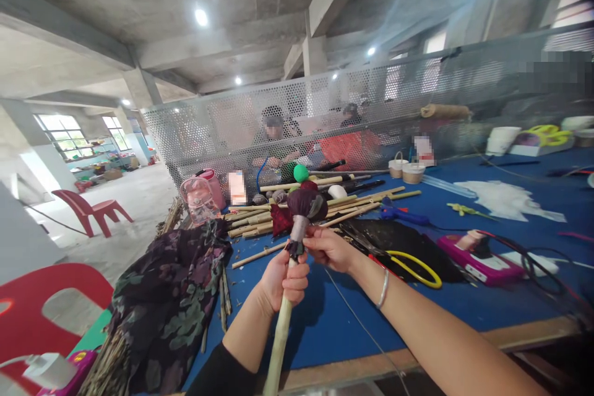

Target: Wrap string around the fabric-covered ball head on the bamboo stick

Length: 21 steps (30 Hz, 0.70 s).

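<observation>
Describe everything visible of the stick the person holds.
The stick looks pale, woody and slightly bent, slanting up and away, its lower end out of frame. The left hand grips it below a dark, wrapped head bound by a greyish band; the right hand is beside the band's lower edge.

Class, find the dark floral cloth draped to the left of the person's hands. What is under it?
Dry stalks show at the lower left edge of the dark floral cloth. Whatever its middle covers cannot be seen.
</observation>
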Each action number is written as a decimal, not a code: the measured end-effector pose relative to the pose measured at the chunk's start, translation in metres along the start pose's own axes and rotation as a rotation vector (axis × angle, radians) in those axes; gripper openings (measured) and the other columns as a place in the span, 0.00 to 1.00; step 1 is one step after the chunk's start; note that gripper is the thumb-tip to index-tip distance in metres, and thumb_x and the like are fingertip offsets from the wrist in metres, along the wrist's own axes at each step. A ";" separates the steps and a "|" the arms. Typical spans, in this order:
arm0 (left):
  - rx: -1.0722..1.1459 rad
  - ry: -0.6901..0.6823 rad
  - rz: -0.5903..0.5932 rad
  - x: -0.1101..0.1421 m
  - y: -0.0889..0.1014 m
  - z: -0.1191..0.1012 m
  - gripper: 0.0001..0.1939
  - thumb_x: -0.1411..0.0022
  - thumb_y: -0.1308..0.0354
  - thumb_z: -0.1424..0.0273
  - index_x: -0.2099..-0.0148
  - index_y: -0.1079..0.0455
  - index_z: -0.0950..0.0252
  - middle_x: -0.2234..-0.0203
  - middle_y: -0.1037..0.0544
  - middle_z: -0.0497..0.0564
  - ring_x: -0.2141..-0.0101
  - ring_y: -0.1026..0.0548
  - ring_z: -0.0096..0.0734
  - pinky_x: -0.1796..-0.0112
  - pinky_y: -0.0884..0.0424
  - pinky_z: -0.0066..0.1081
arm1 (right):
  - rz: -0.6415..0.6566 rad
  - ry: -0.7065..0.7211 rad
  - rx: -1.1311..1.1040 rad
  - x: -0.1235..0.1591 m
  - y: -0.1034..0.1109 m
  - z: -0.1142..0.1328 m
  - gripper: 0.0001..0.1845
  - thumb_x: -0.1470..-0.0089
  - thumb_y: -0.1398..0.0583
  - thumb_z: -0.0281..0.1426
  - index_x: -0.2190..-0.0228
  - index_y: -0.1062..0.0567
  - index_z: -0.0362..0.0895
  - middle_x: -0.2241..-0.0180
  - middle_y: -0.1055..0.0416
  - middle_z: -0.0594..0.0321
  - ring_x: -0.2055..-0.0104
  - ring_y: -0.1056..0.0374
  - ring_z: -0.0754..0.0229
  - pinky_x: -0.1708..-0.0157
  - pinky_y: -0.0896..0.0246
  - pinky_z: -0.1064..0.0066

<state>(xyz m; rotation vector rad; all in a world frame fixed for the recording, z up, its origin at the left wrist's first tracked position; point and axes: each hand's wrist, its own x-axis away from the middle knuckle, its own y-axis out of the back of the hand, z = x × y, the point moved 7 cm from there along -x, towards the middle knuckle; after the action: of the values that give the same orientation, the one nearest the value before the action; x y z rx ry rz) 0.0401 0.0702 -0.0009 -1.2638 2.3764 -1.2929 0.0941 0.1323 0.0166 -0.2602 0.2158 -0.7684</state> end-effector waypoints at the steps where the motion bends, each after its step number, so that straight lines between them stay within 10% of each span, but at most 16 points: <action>1: -0.075 -0.006 -0.092 -0.002 0.005 0.000 0.23 0.41 0.59 0.51 0.73 0.42 0.65 0.89 0.48 0.40 0.91 0.53 0.15 0.91 0.54 0.17 | -0.026 -0.009 0.005 0.000 0.003 -0.001 0.19 0.61 0.35 0.37 0.69 0.35 0.41 0.88 0.52 0.77 0.88 0.64 0.75 0.89 0.75 0.77; 5: -0.362 -0.233 -0.431 0.003 0.018 -0.016 0.31 0.46 0.62 0.43 0.63 0.37 0.68 0.78 0.31 0.50 0.86 0.34 0.22 0.84 0.35 0.25 | -0.145 -0.043 0.100 -0.001 0.015 -0.002 0.18 0.62 0.35 0.39 0.74 0.35 0.40 0.89 0.53 0.77 0.89 0.63 0.75 0.90 0.74 0.76; 12: -0.739 -0.530 -0.573 0.015 0.012 -0.031 0.19 0.48 0.45 0.55 0.62 0.42 0.63 0.77 0.33 0.45 0.87 0.38 0.17 0.89 0.45 0.19 | -0.194 -0.064 0.134 -0.004 0.016 -0.005 0.18 0.61 0.36 0.39 0.75 0.36 0.41 0.89 0.53 0.77 0.89 0.62 0.75 0.89 0.74 0.76; 21: -0.558 -0.576 -0.574 0.017 0.019 -0.040 0.17 0.48 0.45 0.57 0.66 0.46 0.62 0.80 0.38 0.40 0.88 0.44 0.15 0.90 0.51 0.18 | -0.307 0.053 0.251 0.002 0.015 0.013 0.15 0.60 0.37 0.39 0.79 0.35 0.41 0.89 0.50 0.75 0.88 0.59 0.74 0.88 0.70 0.76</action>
<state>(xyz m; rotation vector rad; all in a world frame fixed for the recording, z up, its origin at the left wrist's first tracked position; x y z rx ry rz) -0.0018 0.0873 0.0133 -2.2161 2.0541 -0.2203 0.1091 0.1439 0.0241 -0.0340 0.1287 -1.0975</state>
